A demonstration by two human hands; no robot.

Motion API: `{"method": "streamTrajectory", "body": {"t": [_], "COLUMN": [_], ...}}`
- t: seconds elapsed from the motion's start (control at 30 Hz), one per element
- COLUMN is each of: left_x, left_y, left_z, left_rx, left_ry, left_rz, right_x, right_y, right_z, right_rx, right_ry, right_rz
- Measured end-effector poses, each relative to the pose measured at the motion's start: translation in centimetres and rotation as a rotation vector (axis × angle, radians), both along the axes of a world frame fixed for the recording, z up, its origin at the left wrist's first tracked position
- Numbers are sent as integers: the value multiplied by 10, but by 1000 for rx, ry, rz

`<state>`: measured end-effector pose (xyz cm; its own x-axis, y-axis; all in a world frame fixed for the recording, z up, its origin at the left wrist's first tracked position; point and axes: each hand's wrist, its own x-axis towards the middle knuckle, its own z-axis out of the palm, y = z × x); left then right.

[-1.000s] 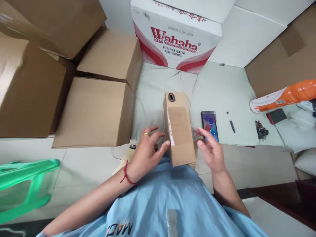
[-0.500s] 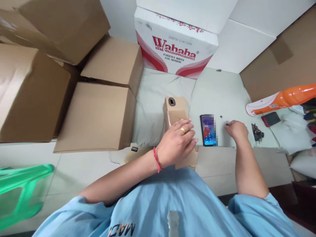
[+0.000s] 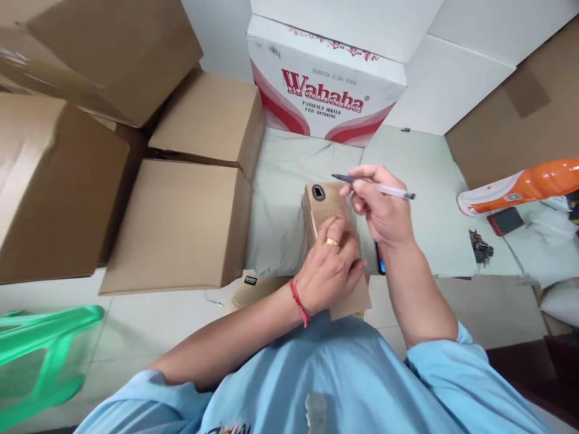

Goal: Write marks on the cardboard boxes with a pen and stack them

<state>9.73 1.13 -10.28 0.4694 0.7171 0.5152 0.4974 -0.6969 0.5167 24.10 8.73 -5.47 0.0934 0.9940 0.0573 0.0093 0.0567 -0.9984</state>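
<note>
A pen [image 3: 392, 191] with a dark tip and pale barrel is held in my right hand [image 3: 382, 205], its tip pointing left above the top of a stack of flat brown cardboard pieces [image 3: 332, 199]. The top piece bears a dark oval mark [image 3: 318, 192] near its far left corner. My left hand [image 3: 332, 259], with a gold ring and a red string bracelet, lies on the cardboard with fingers spread a little. Beneath my right wrist, only a sliver of the phone [image 3: 381, 262] shows.
Brown boxes [image 3: 176, 217] stand at the left, a white and red Wahaha box [image 3: 323, 90] behind. On the right are an orange bottle [image 3: 520, 187], keys [image 3: 480, 247] and a red-edged dark device [image 3: 505, 221]. A green stool [image 3: 49, 355] is at lower left.
My right hand has moved left from beyond the phone to over the cardboard, and the pen now shows in it. My left hand stays on the cardboard with its fingers more bent.
</note>
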Motion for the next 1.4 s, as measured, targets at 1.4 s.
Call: {"method": "streamTrajectory", "body": {"t": [1.4], "left_x": [1], "left_y": [0], "left_z": [-8], "left_rx": [44], "left_ry": [-79], "left_rz": [-35], "right_x": [-35], "right_y": [12], "right_z": [-16], "right_rx": [104], "right_ry": [-444], "right_rz": [-96]}}
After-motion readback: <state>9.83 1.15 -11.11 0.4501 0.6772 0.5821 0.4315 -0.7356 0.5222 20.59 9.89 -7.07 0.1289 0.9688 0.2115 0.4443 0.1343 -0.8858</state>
